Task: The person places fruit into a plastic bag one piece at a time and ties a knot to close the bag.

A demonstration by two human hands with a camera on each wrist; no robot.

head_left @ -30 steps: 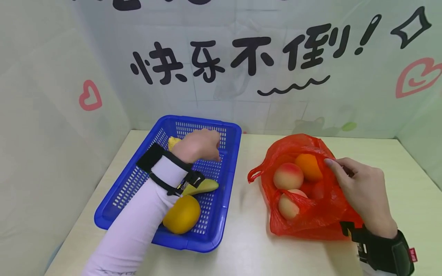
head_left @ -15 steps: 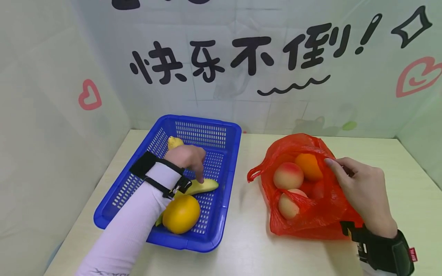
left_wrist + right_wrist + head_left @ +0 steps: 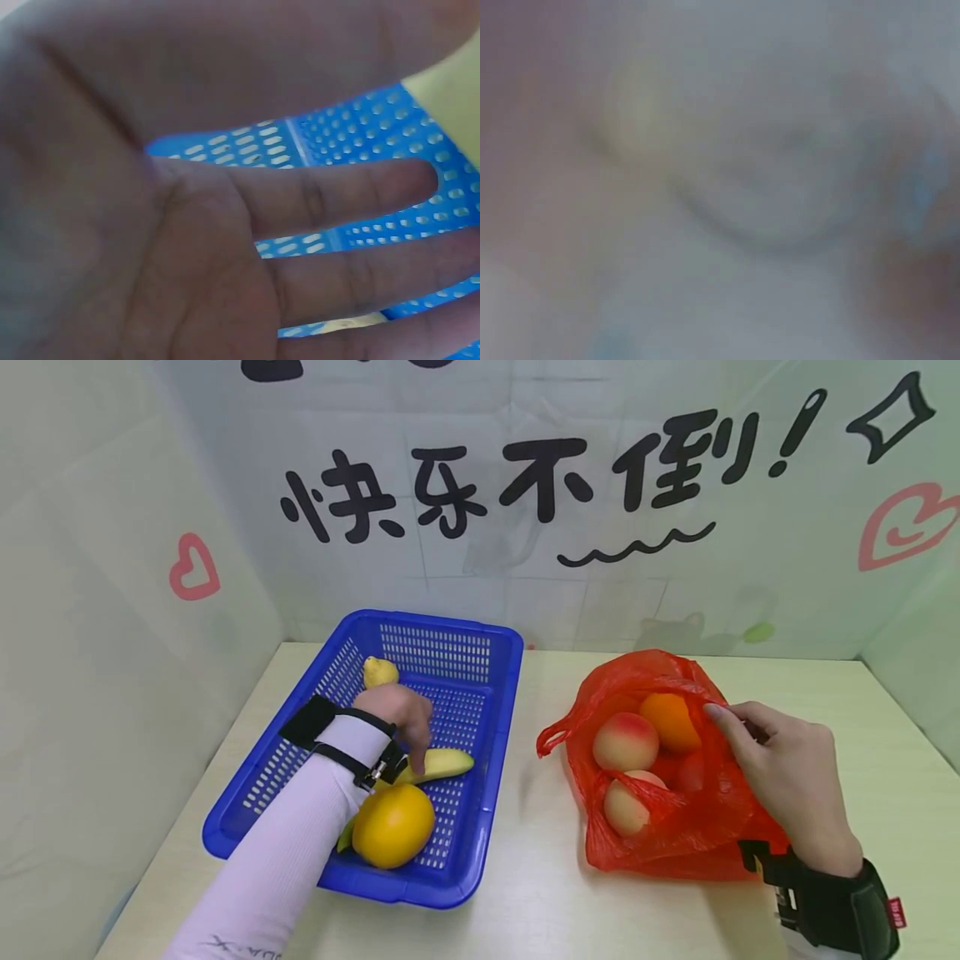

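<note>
My left hand (image 3: 395, 714) reaches down into the blue plastic basket (image 3: 492, 793), over a yellow-green banana (image 3: 447, 763). In the left wrist view its fingers (image 3: 330, 196) are straight and spread, with a pale yellow surface (image 3: 454, 112) past the thumb. Whether the thumb touches the banana is hard to tell. A round yellow fruit (image 3: 393, 827) lies in front of the banana, covering part of it. My right hand (image 3: 787, 777) pinches the rim of a red plastic bag (image 3: 720, 810) between thumb and fingers. Inside the bag are peaches (image 3: 626, 742) and an orange (image 3: 670, 722). The right wrist view is blurred.
A small yellow fruit (image 3: 380, 672) with a nub sits toward the back left of the basket. Basket and bag stand apart on a pale wooden table (image 3: 536, 860). A printed cloth wall (image 3: 487, 568) rises behind the table's back edge.
My left hand has moved from the back of the basket toward the front and left, down to the banana. The right hand keeps its pinch on the bag.
</note>
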